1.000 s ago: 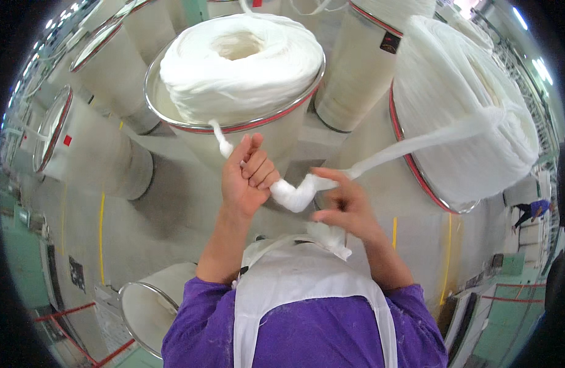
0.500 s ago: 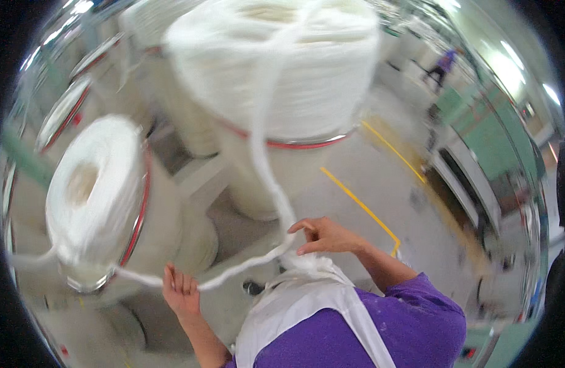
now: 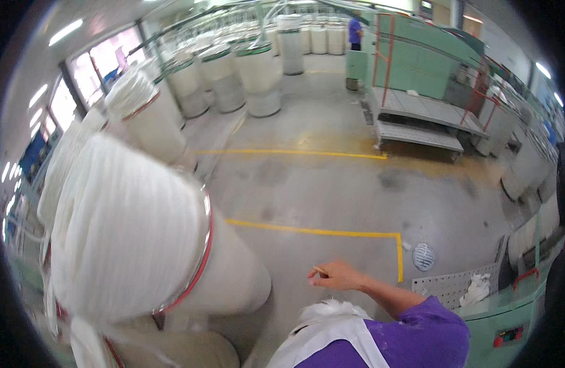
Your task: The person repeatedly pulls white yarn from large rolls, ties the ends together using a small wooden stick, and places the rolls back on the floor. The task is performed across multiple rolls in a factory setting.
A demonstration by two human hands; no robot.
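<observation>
My right hand (image 3: pixel 339 276) is out in front of my white apron (image 3: pixel 331 339), over the floor. Its fingers are curled together, and a thin tan stick-like piece (image 3: pixel 321 270) shows between them; its kind is unclear. White fluffy fibre (image 3: pixel 334 308) lies at the top of the apron. Left of the hand, apart from it, stands a large pale can (image 3: pixel 236 270) with a red-and-metal rim, heaped high with coiled white sliver (image 3: pixel 126 230). My left hand is out of view. At the lower left, more white sliver (image 3: pixel 86 343) is partly blurred.
More sliver-filled cans (image 3: pixel 258 80) stand at the back left. Yellow lines (image 3: pixel 313 230) mark the grey floor (image 3: pixel 295 190). On the right are a metal step platform (image 3: pixel 417 135), a green machine (image 3: pixel 411 61) and a perforated plate (image 3: pixel 442 283). A person (image 3: pixel 355 34) stands far back.
The view has swung right and up. The sliver strand that both hands were handling no longer shows at my right hand, and my left hand has gone out of view.
</observation>
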